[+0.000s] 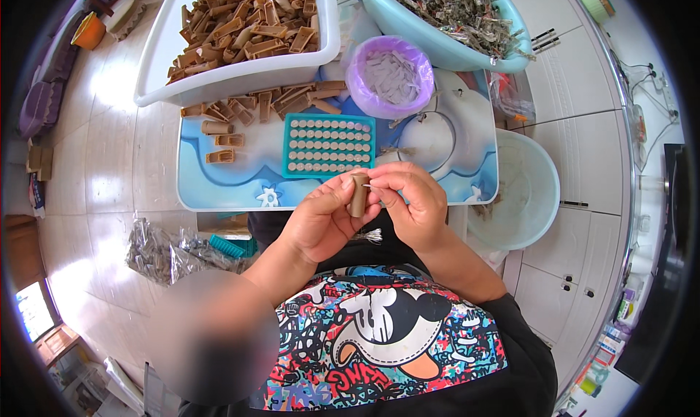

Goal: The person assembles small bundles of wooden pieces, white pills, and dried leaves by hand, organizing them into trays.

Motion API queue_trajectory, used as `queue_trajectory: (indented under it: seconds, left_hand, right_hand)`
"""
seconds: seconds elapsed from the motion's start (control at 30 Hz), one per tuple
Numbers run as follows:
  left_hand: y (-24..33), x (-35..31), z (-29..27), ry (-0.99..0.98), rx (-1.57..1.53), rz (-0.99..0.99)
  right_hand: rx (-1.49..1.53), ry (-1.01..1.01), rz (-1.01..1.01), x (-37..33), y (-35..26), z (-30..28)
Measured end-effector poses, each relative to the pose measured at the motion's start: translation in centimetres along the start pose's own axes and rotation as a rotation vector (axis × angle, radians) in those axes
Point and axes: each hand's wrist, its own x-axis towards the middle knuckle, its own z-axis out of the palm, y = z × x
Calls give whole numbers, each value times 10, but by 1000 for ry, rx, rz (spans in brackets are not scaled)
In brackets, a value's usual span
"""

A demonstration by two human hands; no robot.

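My left hand (319, 218) is closed around a small brown cylindrical casing (358, 201), held upright above my lap. Beside it, the thumb and fingers of my right hand (414, 204) pinch a thin white sliver (370, 186) against the casing's side; what exactly it is, I cannot make out. Just beyond both hands lies a teal tray (287, 145) with rows of round pale-topped pieces. Loose brown casings (221, 156) are scattered on the table left of the tray.
The blue patterned table (240, 191) also bears a white bin (240, 74) of brown casings, a purple-lined tub (355, 99) of pale strips and a light-blue basin (467, 56) of wire-like bundles. A pale round tub (536, 220) stands right; plastic bags (164, 253) lie on the floor left.
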Motion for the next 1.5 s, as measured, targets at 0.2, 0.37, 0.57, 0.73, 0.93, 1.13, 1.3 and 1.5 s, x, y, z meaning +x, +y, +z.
queue_trajectory:
  seconds: [0.2, 0.37, 0.57, 0.73, 0.93, 1.13, 1.3, 1.5]
  left_hand:
    - [2, -5, -4, -8, -14, 6]
    - [2, -5, -5, -16, -23, 14]
    - [2, -7, -7, -16, 56, 100]
    - [2, -9, -4, 23, 54, 87]
    - [3, -12, 5, 115, 38, 84]
    - [0, -10, -6, 40, 85, 102]
    - [2, -13, 8, 135, 127, 100]
    - [0, -12, 5, 67, 131, 105]
  right_hand:
    - [-27, 8, -67, 4, -5, 6]
    - [-17, 22, -61, 2, -5, 7]
    - [-18, 22, -63, 4, -8, 9]
    - [-47, 30, -70, 4, -7, 10]
    - [-40, 35, -61, 2, -7, 12]
    - [-100, 20, -117, 1, -2, 16]
    - [-87, 37, -26, 1, -7, 14]
    - [-131, 16, -95, -2, -4, 13]
